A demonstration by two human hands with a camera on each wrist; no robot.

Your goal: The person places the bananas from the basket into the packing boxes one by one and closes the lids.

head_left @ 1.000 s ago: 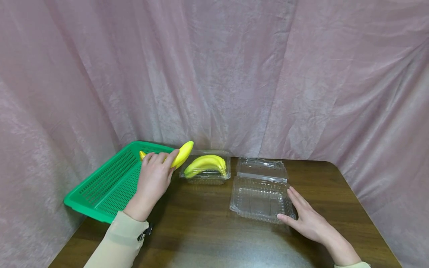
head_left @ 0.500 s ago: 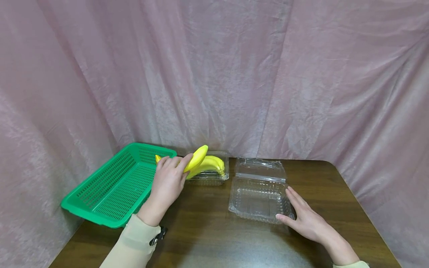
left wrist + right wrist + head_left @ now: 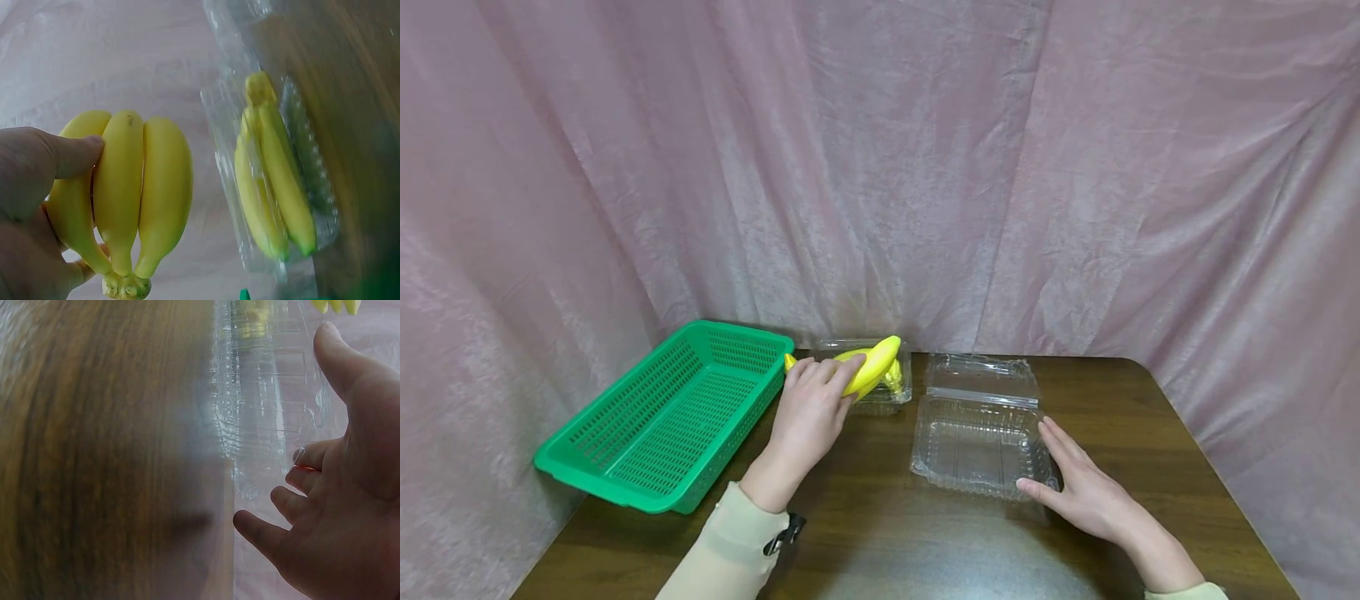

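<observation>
A bunch of three yellow bananas (image 3: pixel 877 367), joined at the stem, is held up in my left hand (image 3: pixel 811 408). In the left wrist view the thumb presses the front of the bunch (image 3: pixel 122 181), while the other fingers are mostly hidden behind it. To the right of centre lies a clear plastic clamshell box (image 3: pixel 977 442) with its lid (image 3: pixel 981 379) folded back. My right hand (image 3: pixel 1086 492) is at this box's right edge, fingers extended and thumb spread. Behind the held bunch, a second bunch of bananas (image 3: pixel 284 169) sits inside another clear box (image 3: pixel 225 162).
A green slotted basket (image 3: pixel 700 425) stands on the left of the brown wooden table (image 3: pixel 895 542). Pink curtain (image 3: pixel 880 167) hangs directly behind the table's back edge and along its sides.
My left hand has carried the banana bunch rightward from over the green basket, to in front of the boxed bananas. The right hand stays by the open box.
</observation>
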